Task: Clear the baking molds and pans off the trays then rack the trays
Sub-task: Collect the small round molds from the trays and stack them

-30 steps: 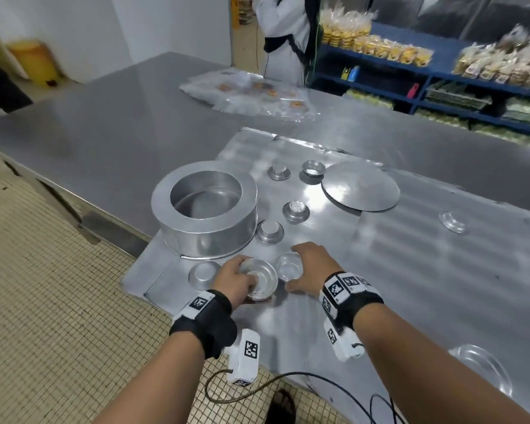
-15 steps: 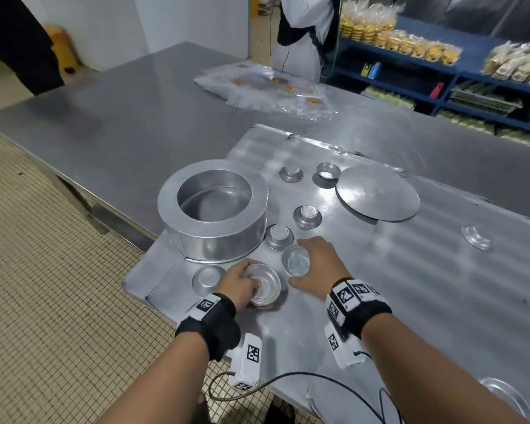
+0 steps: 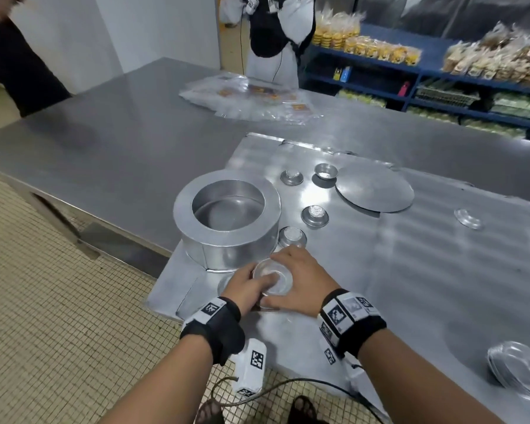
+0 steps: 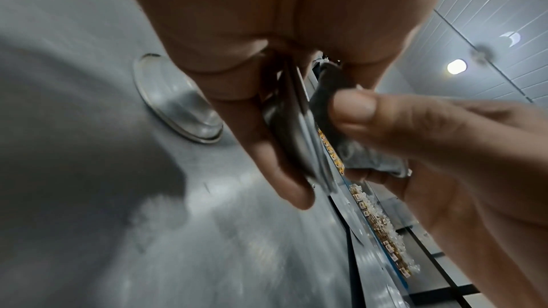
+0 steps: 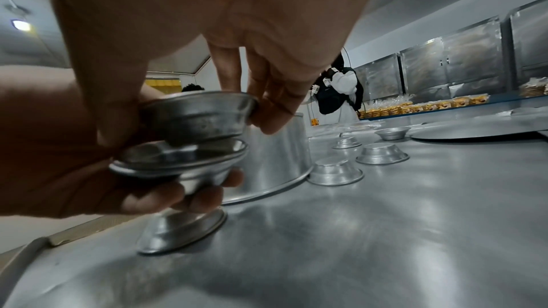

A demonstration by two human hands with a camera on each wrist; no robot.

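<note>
My left hand (image 3: 257,286) grips a small round metal mold (image 5: 178,161) from below, lifted off the tray (image 3: 410,270). My right hand (image 3: 288,272) pinches a second small mold (image 5: 195,114) by its rim just above the first, partly nested in it. In the left wrist view the held mold (image 4: 296,149) shows edge-on between my fingers. An upturned mold (image 5: 181,228) lies on the tray right under my hands. A large round cake pan (image 3: 227,221) stands just behind them. Several more small molds (image 3: 315,215) and a flat round disc (image 3: 374,191) lie farther back.
A lone small mold (image 3: 468,218) sits at the tray's right and a stack of molds (image 3: 517,371) at its near right. The tray rests on a long steel table (image 3: 104,142) holding plastic bags (image 3: 251,99). A person (image 3: 276,32) stands behind it; another (image 3: 13,56) at far left.
My right hand took up the small mold beside my left hand and brought it over the mold my left hand holds. Both molds came up off the tray.
</note>
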